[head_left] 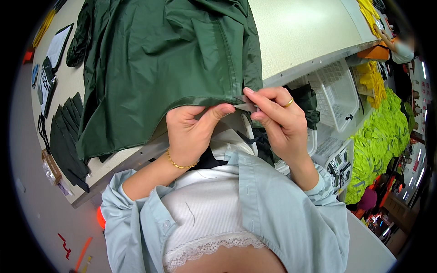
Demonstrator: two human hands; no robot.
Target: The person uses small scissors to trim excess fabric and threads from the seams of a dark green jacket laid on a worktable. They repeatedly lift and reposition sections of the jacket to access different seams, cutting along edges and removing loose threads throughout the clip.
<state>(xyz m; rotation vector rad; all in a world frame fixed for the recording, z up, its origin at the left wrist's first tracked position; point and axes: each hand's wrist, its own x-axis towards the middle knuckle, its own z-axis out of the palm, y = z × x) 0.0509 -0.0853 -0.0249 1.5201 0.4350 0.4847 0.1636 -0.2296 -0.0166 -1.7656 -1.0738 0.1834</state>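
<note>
Left grip [188,131] pinches glossy, creased green garment [159,77].

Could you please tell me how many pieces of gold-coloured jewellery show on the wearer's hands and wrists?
2: a ring on the right hand, and a bracelet around the left wrist. Others may be hidden on sides turned away.

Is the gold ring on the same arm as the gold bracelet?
No, the gold ring is on the right hand, while the gold bracelet circles the left wrist.
</note>
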